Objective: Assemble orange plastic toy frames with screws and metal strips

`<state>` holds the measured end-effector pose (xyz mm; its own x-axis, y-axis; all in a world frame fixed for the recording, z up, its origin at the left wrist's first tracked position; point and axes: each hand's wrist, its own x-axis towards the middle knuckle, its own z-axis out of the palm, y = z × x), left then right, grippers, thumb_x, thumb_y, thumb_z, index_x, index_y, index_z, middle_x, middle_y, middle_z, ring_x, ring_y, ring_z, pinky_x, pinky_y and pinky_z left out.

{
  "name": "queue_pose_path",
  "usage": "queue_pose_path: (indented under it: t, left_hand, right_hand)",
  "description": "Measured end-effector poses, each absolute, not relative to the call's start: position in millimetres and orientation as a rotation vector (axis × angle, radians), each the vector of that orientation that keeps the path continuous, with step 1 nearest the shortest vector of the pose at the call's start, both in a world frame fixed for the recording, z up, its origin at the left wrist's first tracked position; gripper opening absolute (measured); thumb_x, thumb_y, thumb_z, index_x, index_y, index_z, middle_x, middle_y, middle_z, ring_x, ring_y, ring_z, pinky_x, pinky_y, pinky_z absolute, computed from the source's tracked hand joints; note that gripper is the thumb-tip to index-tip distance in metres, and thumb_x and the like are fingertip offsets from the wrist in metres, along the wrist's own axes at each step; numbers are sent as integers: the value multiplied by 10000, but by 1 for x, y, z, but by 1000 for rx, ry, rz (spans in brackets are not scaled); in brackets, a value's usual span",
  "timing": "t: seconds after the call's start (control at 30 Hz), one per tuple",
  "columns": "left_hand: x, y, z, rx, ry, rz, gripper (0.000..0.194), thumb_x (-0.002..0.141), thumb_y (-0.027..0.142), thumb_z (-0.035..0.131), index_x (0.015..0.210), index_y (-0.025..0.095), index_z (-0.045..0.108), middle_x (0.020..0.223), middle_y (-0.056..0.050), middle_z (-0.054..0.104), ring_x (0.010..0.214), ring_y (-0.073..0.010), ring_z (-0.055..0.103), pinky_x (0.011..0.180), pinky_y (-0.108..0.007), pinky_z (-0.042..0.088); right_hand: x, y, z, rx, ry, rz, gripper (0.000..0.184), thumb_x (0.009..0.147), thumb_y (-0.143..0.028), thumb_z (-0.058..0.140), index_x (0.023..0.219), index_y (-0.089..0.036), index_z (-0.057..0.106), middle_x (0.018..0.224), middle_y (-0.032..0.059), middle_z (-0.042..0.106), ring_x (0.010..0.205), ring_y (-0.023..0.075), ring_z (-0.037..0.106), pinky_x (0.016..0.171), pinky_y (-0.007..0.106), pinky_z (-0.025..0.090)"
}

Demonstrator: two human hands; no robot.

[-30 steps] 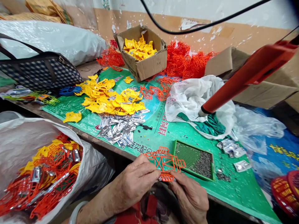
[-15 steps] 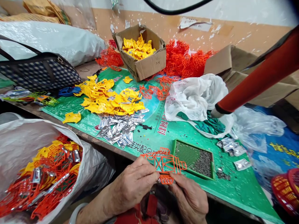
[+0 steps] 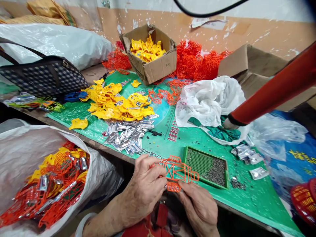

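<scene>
An orange plastic lattice frame (image 3: 176,171) is held between both hands, close to the front edge of the table. My left hand (image 3: 145,184) is closed on its left side, fingers curled over the near edge. On the near right side, my right hand (image 3: 197,200) pinches the same frame between thumb and fingers. A thin dark strip shows along the frame between the hands; what it is I cannot make out. Just beyond the frame lies a green tray (image 3: 184,154) of small dark metal pieces.
Yellow plastic parts (image 3: 118,105) and silver pieces (image 3: 127,135) lie piled on the green sheet. A cardboard box (image 3: 160,67) stands behind them. At left is a white sack (image 3: 98,171) of orange and yellow parts. A red-orange pole (image 3: 266,89) slants in from the right.
My left hand has shifted its grip, its fingers now curled more tightly over the frame. The frame stays in nearly the same place; the whole view has shifted slightly.
</scene>
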<state>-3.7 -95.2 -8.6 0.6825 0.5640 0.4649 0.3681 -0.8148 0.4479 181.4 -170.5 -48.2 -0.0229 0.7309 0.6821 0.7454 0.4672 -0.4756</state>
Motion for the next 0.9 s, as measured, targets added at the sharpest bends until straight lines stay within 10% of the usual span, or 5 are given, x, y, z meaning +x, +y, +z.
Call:
queue_pose_path:
  t: [0.4,0.57,0.9]
  left_hand:
    - [-2,-91,-11,2234,607,637,167,869,80,480,767,213,473,705,10,566,642,-134,556,545,-203,429]
    - [4,-89,-25,2158,545,565,271,804,109,537,1041,238,565,696,45,622,569,-118,574,529,-177,450]
    - [14,-91,2,2012,521,437,184,879,129,481,765,201,606,745,-9,623,707,-156,574,670,-231,479]
  right_hand:
    - [191,-151,-19,-1209,-1786,395,329,989,-373,477,772,-181,634,560,-26,637,476,100,587,500,230,387]
    - [188,-150,-15,-1221,-1858,530,422,1009,-446,385,743,-201,603,576,-45,617,510,84,566,546,221,388]
    - [191,-149,-5,-1242,-1804,530,358,990,-442,439,822,-204,646,593,-37,637,529,93,583,555,209,425]
